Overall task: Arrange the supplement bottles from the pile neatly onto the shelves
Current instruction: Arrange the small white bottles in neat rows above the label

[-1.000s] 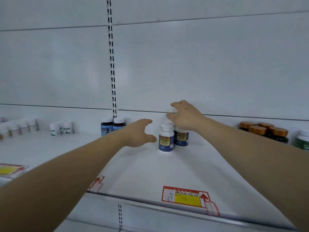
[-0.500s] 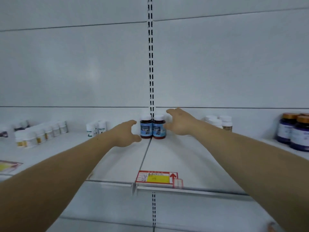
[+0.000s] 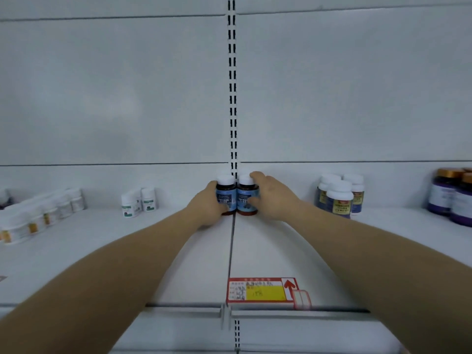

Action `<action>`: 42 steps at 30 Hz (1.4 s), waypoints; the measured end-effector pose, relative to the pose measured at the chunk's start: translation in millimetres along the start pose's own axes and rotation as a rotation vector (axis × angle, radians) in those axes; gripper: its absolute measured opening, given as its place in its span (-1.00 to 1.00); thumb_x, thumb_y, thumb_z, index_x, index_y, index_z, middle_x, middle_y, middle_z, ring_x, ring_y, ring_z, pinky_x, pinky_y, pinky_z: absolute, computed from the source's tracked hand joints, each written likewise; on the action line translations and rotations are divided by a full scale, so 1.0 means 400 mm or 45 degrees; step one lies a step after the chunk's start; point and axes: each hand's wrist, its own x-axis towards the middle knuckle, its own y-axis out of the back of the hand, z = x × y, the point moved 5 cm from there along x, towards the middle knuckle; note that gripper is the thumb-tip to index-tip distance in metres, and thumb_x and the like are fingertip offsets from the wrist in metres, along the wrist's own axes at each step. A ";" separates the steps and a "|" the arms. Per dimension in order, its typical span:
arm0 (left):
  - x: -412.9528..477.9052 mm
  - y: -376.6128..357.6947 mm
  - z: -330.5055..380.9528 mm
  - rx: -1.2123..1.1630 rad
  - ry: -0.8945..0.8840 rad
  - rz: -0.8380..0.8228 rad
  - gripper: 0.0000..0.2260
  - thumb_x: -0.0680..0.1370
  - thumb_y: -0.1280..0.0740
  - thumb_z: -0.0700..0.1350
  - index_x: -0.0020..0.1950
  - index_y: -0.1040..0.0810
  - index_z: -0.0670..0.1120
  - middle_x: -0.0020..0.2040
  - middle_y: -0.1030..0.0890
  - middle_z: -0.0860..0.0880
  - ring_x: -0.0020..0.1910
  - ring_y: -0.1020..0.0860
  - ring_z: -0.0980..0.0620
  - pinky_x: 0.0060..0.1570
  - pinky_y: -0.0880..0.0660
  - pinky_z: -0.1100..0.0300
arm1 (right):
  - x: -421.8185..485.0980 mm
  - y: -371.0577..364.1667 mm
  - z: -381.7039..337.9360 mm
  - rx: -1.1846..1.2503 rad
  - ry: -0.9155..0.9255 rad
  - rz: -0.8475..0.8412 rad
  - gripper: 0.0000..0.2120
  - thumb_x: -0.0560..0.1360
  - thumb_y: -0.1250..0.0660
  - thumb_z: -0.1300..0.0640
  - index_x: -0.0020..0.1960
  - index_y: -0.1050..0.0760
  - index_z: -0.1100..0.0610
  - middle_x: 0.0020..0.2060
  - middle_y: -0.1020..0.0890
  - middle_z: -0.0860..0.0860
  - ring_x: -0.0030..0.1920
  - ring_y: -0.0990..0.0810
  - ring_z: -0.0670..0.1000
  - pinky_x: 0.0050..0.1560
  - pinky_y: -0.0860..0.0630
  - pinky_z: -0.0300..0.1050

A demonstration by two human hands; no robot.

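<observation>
Both hands have closed in from open air onto the pair at the centre of the frame. The left hand (image 3: pixel 207 208) now curls round the left blue-labelled bottle (image 3: pixel 226 194), a dark round plastic cylinder with a white cap. The right hand (image 3: pixel 273 198) wraps the right blue-labelled bottle (image 3: pixel 246 198), its twin, forefinger over the cap and thumb on the label. Both bottles stand upright and touching at the back of the flat white metal shelf (image 3: pixel 255 251), either side of its seam, below the black-slotted upright (image 3: pixel 233 98).

Smooth walls and glossy labels look slippery, so an uneven squeeze could tip one bottle against the other. A base might catch on the seam if slid. A careless sweep could topple the white-capped navy bottles (image 3: pixel 338 196) at centre right. No pile is in view.
</observation>
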 end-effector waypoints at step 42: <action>-0.106 0.434 -0.442 0.265 0.107 -0.100 -0.28 0.53 -0.35 0.02 0.55 -0.02 -0.08 0.52 -0.20 -0.08 0.43 -0.29 -0.07 0.27 -0.27 0.19 | 0.156 -0.233 -0.539 -0.162 0.055 -0.207 -0.32 0.52 -0.30 -0.12 0.49 -0.12 0.12 0.39 -0.29 0.16 0.34 -0.36 0.17 0.25 -0.35 -0.03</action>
